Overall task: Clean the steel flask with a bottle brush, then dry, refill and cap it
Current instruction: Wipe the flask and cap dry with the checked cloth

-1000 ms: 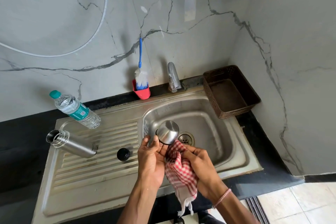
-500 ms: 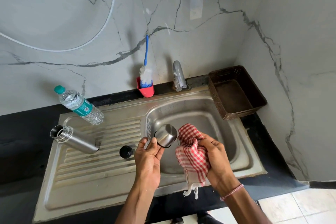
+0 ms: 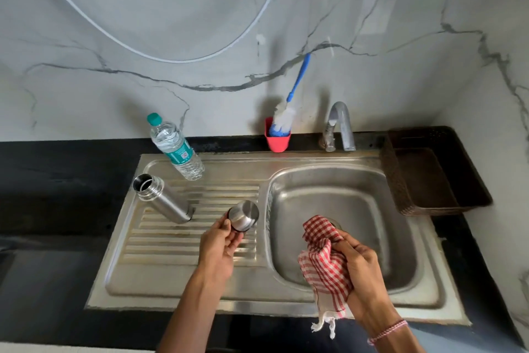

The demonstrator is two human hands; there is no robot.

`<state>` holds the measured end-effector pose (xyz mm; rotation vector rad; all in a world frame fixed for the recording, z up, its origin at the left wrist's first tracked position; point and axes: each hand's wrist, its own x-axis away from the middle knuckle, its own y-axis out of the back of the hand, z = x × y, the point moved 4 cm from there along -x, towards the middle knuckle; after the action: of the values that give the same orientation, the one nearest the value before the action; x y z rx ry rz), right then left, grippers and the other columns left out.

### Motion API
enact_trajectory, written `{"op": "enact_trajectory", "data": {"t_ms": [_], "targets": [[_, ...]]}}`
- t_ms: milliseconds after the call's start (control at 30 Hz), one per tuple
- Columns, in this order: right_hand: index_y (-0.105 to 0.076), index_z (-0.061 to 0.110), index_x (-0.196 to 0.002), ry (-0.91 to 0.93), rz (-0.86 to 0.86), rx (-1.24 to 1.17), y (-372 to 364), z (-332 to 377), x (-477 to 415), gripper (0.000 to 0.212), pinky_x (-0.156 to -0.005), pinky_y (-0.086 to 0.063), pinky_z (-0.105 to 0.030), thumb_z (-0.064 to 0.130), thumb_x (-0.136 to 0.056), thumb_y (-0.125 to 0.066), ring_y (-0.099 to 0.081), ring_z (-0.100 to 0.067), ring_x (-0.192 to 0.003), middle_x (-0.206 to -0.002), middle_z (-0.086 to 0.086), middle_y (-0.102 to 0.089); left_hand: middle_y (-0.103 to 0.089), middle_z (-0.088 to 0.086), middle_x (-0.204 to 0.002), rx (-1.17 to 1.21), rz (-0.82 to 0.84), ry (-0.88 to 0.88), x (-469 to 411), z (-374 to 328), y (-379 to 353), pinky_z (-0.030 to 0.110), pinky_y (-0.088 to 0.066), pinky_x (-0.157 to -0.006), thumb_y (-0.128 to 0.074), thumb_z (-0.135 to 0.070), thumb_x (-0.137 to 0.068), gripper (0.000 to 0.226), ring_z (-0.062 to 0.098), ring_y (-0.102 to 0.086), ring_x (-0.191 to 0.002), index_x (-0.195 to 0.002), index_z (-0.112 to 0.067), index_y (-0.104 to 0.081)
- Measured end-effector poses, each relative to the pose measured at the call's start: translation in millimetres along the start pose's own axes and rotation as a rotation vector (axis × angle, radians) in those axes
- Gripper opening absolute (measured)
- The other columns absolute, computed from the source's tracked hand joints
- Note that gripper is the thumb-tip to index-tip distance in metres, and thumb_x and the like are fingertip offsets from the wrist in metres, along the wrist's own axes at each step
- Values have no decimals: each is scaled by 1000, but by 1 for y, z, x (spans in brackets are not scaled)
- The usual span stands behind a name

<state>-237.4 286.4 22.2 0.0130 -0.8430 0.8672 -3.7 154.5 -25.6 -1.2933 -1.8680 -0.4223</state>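
The fingers [image 3: 236,239] of the left hand [image 3: 217,252] are curled round the lower rim of the steel cap [image 3: 244,218], pinching it against the thumb, with its closed top turned up towards the camera. The cap is held above the ribbed drainboard [image 3: 160,241], just left of the sink basin [image 3: 329,198]. The right hand [image 3: 365,269] has its fingers [image 3: 342,242] clenched on a bunched red checked cloth [image 3: 323,264] over the basin's near edge, a frayed white corner hanging below. The steel flask [image 3: 164,199] stands on the drainboard, left of the cap and apart from it, with its threaded mouth uncovered; whether it holds anything cannot be told. Behind it a clear water bottle [image 3: 175,148] with a teal cap on stands at the drainboard's back edge. On the dark surface [image 3: 57,181] by the wall a red holder [image 3: 277,139] holds the bottle brush [image 3: 286,116], bristles down and blue handle leaning right. A tap [image 3: 340,126] stands beside it, and a brown woven basket [image 3: 400,198] sits right of the basin.
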Motion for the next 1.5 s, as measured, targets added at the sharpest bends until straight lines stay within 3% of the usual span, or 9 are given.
{"op": "enact_trajectory", "data": {"t_ms": [233,467,600,767,867,933,1067,1233,1500], "targets": [[-70,-2,-113,22,15,58,-16,6,-14,24,-82,-49,-75,7,-99,-53,-68,-58,-91,-107,-37,-68,-66,8,-96,-139,1,56,-93,-46,-5,29,-53,-70,-43,5,-106,27,18,-61,-83,-109,-8,-67],[-70,0,-115,55,-37,47,-26,9,-30,23,-63,-61,-48,3,-99,-53,-74,-43,-76,-100,-33,-72,-66,6,-93,-274,31,142,-161,-36,-12,29,-51,-67,-39,5,-107,35,18,-61,-81,-118,-11,-68],[-72,2,-111,59,-61,60,-29,3,-39,22,-69,-61,-51,4,-98,-55,-74,-45,-80,-103,-33,-71,-65,3,-89,-353,38,134,-181,-28,-15,28,-50,-66,-44,5,-106,32,14,-59,-79,-95,-14,-68],[-73,4,-110,56,-74,73,-34,-2,-43,21,-76,-58,-62,7,-99,-56,-71,-51,-86,-104,-35,-70,-67,3,-85,-519,31,57,-196,-27,-18,17,-50,-51,-49,4,-105,33,12,-55,-69,-105,-14,-76],[-75,5,-107,58,-78,81,-37,-2,-43,21,-81,-54,-68,7,-98,-56,-68,-56,-93,-105,-35,-70,-66,2,-67,-583,56,9,-202,-27,-17,17,-45,-43,-46,5,-104,36,12,-46,-57,-104,-12,-78],[-76,6,-106,55,-80,88,-38,-2,-43,21,-83,-53,-71,8,-98,-56,-68,-56,-95,-105,-34,-70,-66,0,-61,-635,61,-59,-205,-28,-16,20,-45,-46,-48,4,-103,35,13,-48,-55,-99,-13,-78],[-76,7,-107,54,-71,85,-40,-1,-41,20,-85,-50,-74,10,-96,-59,-67,-57,-95,-106,-34,-70,-75,6,-87,-643,-10,-203,-208,-32,-13,25,-54,-57,-59,2,-98,28,17,-68,-75,-91,-16,-80],[-73,4,-111,56,-41,75,-40,-1,-39,22,-68,-61,-57,7,-98,-56,-72,-51,-84,-104,-33,-71,-78,6,-95,-650,-17,-267,-209,-28,-12,33,-63,-74,-60,-1,-97,29,19,-73,-87,-93,-21,-80],[-69,3,-117,26,-14,35,-39,1,-47,25,-70,-63,-50,4,-99,-52,-72,-46,-90,-110,-30,-71,-80,-2,-102,-835,-21,-405,-198,-31,-4,44,-62,-92,-66,-4,-93,27,20,-75,-96,-97,-25,-82]]}}
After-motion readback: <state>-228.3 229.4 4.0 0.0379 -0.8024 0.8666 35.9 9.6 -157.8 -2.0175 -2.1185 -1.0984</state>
